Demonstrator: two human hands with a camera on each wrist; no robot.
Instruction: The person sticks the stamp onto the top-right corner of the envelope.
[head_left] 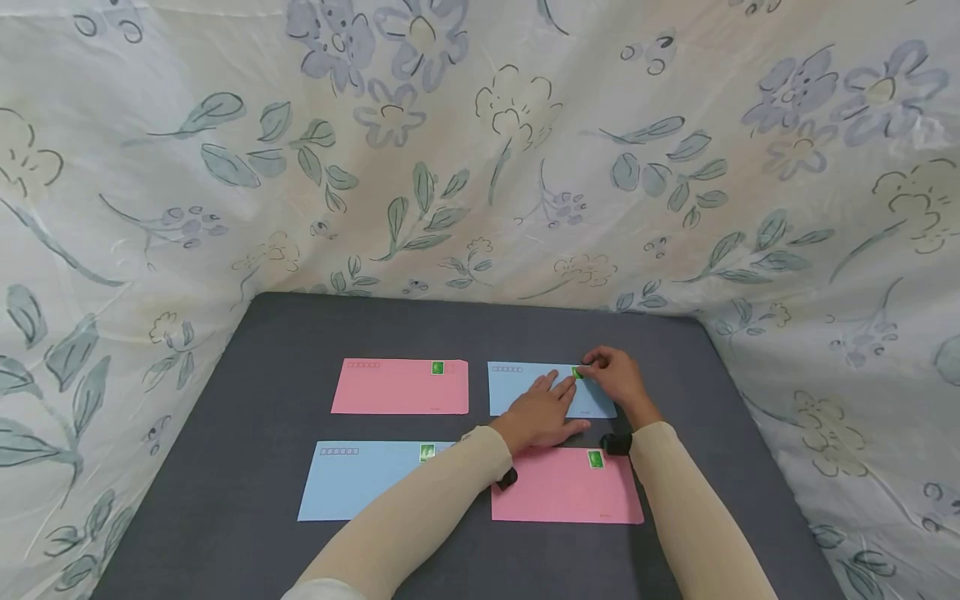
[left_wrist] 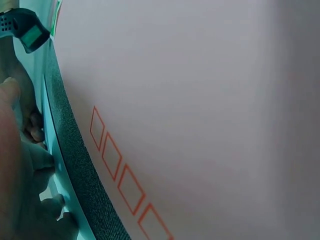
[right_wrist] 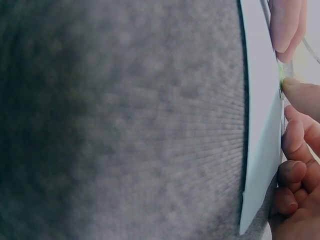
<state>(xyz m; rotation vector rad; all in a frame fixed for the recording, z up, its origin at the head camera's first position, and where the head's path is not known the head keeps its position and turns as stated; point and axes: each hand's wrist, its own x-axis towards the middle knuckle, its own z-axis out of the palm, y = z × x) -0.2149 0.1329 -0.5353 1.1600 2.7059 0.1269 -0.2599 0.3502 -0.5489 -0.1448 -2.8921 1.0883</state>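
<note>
My left hand [head_left: 536, 412] lies with fingers spread on the blue envelope [head_left: 508, 388] at the back right, its fingertips beside the green stamp [head_left: 577, 372]. From the right, my right hand [head_left: 617, 379] pinches the stamp's edge at the envelope's top right corner. The right wrist view shows the thumb [right_wrist: 302, 97] against the stamp, the other fingers curled; the stamp is mostly hidden there. Part of the stamp is covered by fingers in the head view too. In the left wrist view the left hand [left_wrist: 30, 200] shows at the lower left edge.
A pink envelope [head_left: 397, 387] lies back left, a blue one [head_left: 360, 483] front left, and another pink one [head_left: 562, 492] front right under my forearms; each bears a green stamp at its top right. The dark table [head_left: 225, 467] meets a flowered cloth [head_left: 450, 225] behind.
</note>
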